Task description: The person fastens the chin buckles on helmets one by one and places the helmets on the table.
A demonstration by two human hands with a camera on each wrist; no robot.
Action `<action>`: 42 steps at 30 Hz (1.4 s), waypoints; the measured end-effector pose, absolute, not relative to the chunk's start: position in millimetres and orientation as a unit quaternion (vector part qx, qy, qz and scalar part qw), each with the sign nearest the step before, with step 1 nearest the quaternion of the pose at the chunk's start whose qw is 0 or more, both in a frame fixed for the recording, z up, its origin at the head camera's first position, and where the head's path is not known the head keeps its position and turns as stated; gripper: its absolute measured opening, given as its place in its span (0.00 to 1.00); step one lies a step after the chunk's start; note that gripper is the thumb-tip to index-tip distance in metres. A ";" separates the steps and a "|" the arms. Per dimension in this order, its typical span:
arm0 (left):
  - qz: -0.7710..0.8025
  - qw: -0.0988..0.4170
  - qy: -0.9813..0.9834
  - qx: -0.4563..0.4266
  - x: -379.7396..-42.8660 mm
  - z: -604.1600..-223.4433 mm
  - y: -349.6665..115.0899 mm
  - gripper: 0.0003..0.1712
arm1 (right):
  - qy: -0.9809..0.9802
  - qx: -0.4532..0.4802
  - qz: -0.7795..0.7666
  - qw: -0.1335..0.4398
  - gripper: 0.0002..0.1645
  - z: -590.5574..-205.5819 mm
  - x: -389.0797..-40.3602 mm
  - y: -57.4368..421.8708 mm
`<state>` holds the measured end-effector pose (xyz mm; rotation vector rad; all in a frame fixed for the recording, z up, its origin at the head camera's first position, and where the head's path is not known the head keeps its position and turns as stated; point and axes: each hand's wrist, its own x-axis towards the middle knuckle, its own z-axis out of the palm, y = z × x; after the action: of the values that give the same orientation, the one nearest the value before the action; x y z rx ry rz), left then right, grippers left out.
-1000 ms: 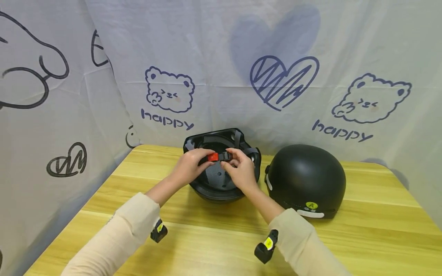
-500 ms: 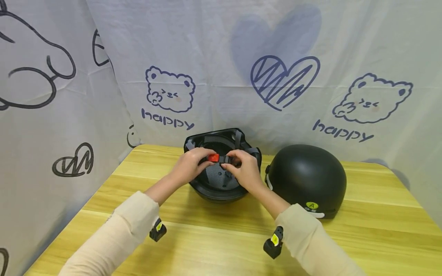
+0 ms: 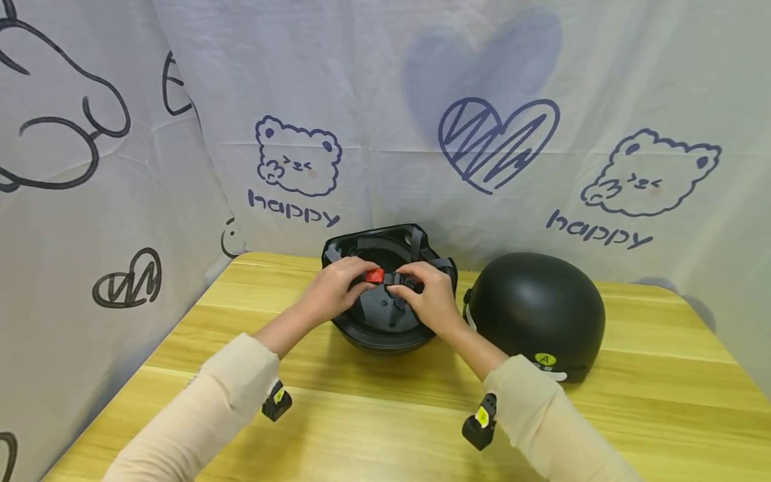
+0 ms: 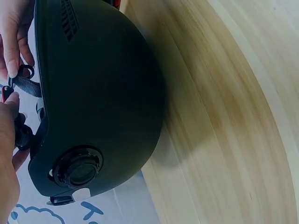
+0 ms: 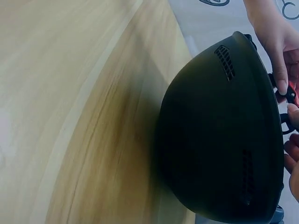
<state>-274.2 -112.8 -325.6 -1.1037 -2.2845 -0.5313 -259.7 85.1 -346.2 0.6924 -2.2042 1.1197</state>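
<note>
A black helmet (image 3: 376, 345) lies upside down on the table, its padded hollow facing up. Over that hollow my left hand (image 3: 331, 294) pinches the red half of a strap buckle (image 3: 375, 276) between thumb and fingers. From the other side my right hand (image 3: 434, 300) pinches the black half (image 3: 394, 280), which meets the red one end to end. In the right wrist view the red piece (image 5: 292, 91) shows at the helmet's rim, close to both thumbs. A dark webbing strap (image 4: 27, 86) runs from the rim in the left wrist view.
A second black helmet (image 3: 536, 314) with a yellow "A" sticker sits dome up to the right, close to my right forearm. The wooden table (image 3: 361, 422) ends at a white printed cloth (image 3: 385, 174) behind the helmets.
My right hand and forearm have shifted slightly to the right and turned a little, still pinching the black half. The left hand has stayed nearly in place on the red half.
</note>
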 end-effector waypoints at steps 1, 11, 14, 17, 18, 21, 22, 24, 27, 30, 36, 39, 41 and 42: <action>-0.195 0.272 -0.848 -0.410 -274.1 -325.9 -112.6 0.16 | -0.825 0.260 0.413 0.285 0.15 -346.4 -259.6 85.5; -0.210 0.252 -0.837 -0.439 -273.0 -331.7 -111.1 0.14 | -0.837 0.294 0.365 0.282 0.15 -345.3 -258.7 91.8; -0.220 0.248 -0.829 -0.450 -273.8 -334.4 -110.6 0.15 | -0.840 0.299 0.357 0.278 0.16 -346.1 -258.8 93.6; -0.232 0.246 -0.823 -0.457 -274.9 -336.3 -109.9 0.16 | -0.840 0.307 0.349 0.280 0.15 -346.8 -258.9 95.0; -0.236 0.246 -0.821 -0.459 -274.9 -336.5 -109.8 0.16 | -0.839 0.310 0.347 0.282 0.15 -347.0 -259.1 95.4; -0.241 0.247 -0.817 -0.463 -274.9 -336.6 -109.3 0.16 | -0.837 0.316 0.342 0.287 0.15 -347.7 -259.9 96.9; -0.240 0.247 -0.816 -0.464 -274.9 -336.7 -109.2 0.16 | -0.837 0.318 0.340 0.288 0.16 -348.0 -260.1 97.4; -0.240 0.247 -0.815 -0.466 -274.9 -336.9 -109.1 0.16 | -0.836 0.322 0.336 0.291 0.16 -348.4 -260.1 98.4; -0.241 0.247 -0.812 -0.470 -274.4 -336.2 -108.7 0.16 | -0.833 0.329 0.334 0.295 0.16 -349.4 -260.1 99.7; -0.243 0.248 -0.810 -0.473 -273.7 -335.4 -108.2 0.15 | -0.829 0.333 0.333 0.300 0.16 -349.9 -259.8 100.2; -0.242 0.248 -0.807 -0.478 -274.2 -335.8 -107.1 0.15 | -0.826 0.339 0.328 0.307 0.17 -351.9 -260.2 102.2; -0.246 0.244 -0.808 -0.476 -274.1 -336.2 -106.6 0.15 | -0.826 0.342 0.324 0.311 0.17 -352.8 -259.9 102.7; -0.253 0.238 -0.811 -0.471 -273.6 -336.3 -106.3 0.15 | -0.823 0.344 0.321 0.318 0.17 -353.6 -259.1 102.5; -0.258 0.235 -0.813 -0.467 -273.3 -336.1 -106.2 0.15 | -0.820 0.346 0.320 0.324 0.17 -354.0 -258.8 102.2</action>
<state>-273.3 -106.2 -336.1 -1.2806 -2.2297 -0.7072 -258.8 102.2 -354.0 0.9078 -2.1521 0.8384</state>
